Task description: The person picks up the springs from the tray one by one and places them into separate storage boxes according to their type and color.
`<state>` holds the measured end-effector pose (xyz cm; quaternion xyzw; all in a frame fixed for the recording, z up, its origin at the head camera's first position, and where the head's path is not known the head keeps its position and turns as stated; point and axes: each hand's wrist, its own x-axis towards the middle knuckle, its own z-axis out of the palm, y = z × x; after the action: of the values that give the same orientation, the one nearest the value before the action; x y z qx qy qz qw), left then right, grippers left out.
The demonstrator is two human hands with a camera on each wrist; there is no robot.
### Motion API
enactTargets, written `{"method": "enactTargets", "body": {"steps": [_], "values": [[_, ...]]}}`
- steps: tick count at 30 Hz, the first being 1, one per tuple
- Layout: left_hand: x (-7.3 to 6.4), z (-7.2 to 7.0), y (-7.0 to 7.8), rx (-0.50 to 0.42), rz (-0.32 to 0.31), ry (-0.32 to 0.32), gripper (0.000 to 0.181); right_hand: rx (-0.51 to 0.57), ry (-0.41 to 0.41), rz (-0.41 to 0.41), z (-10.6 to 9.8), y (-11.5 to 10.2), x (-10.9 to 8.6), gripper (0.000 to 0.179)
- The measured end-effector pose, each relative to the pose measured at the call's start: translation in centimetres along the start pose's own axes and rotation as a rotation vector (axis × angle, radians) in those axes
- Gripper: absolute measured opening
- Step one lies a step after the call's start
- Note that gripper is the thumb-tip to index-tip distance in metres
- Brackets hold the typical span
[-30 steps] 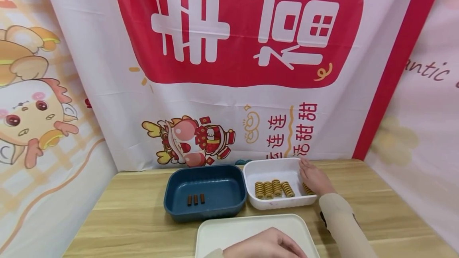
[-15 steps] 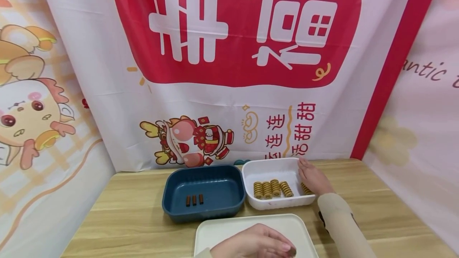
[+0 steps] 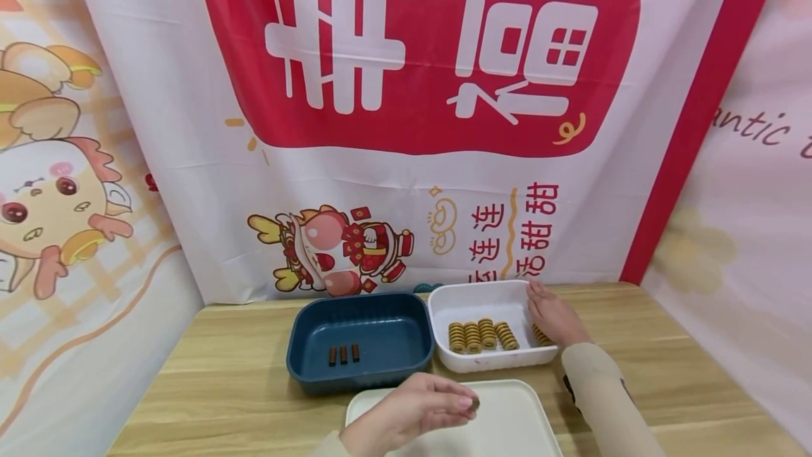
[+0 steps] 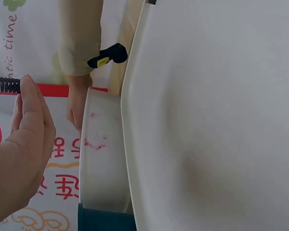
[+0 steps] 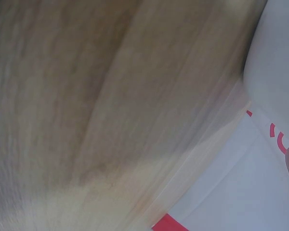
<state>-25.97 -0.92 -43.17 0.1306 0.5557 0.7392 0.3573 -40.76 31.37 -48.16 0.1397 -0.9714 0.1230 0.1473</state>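
Observation:
My left hand (image 3: pixel 415 411) is over the cream tray (image 3: pixel 507 418) and pinches a dark coil spring (image 4: pixel 6 84) at its fingertips. The spring sticks out past the fingers in the left wrist view; only its end shows in the head view. On the right rim of the white bin (image 3: pixel 457 360) rests my right hand (image 3: pixel 558 316), fingers laid straight along the edge. Several yellow-and-dark springs (image 3: pixel 472 337) lie in that bin, one partly hidden under the right hand. Brown springs (image 3: pixel 344 355) stand in a row inside the blue bin (image 3: pixel 364 379).
Both bins stand side by side on the wooden table (image 3: pixel 209 386), behind the tray. A printed cloth (image 3: pixel 419 168) hangs right behind them. The right forearm's sleeve (image 3: pixel 603 393) passes along the tray's right side, with a black device (image 4: pixel 108 55) strapped at the wrist.
My left hand has moved up and to the left from the tray's front part, bringing the spring's end into sight. The right hand stays on the white bin's rim.

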Motion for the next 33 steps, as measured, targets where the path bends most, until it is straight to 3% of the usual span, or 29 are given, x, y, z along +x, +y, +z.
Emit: {"method": "enactTargets", "body": {"steps": [6, 14, 20, 22, 29, 31, 33], "values": [[-0.5, -1.8, 1.1, -0.038, 0.026, 0.095, 0.023, -0.009, 0.010, -0.007, -0.1, -0.1, -0.1, 0.042], [-0.9, -4.5, 2.8, -0.209, 0.079, 0.150, 0.036, -0.009, -0.008, 0.010, -0.1, -0.1, 0.0, 0.043], [-1.0, -6.6, 3.5, -0.246, 0.118, 0.214, 0.032, -0.011, -0.014, 0.006, -0.2, -0.1, -0.1, 0.043], [-0.8, -7.4, 3.8, -0.263, 0.144, 0.265, 0.029, -0.009, -0.007, -0.001, -0.2, -0.2, 0.0, 0.043], [0.0, -9.8, 4.5, -0.313, 0.256, 0.534, 0.029, -0.011, 0.015, -0.016, -0.2, -0.1, -0.1, 0.043], [0.2, -10.5, 4.4, -0.279, 0.265, 0.582, 0.033, -0.009, 0.010, -0.010, -0.2, -0.2, -0.1, 0.043], [0.4, -11.1, 4.2, -0.169, 0.269, 0.622, 0.034, -0.007, 0.000, -0.001, -0.2, -0.3, -0.1, 0.043]]}}
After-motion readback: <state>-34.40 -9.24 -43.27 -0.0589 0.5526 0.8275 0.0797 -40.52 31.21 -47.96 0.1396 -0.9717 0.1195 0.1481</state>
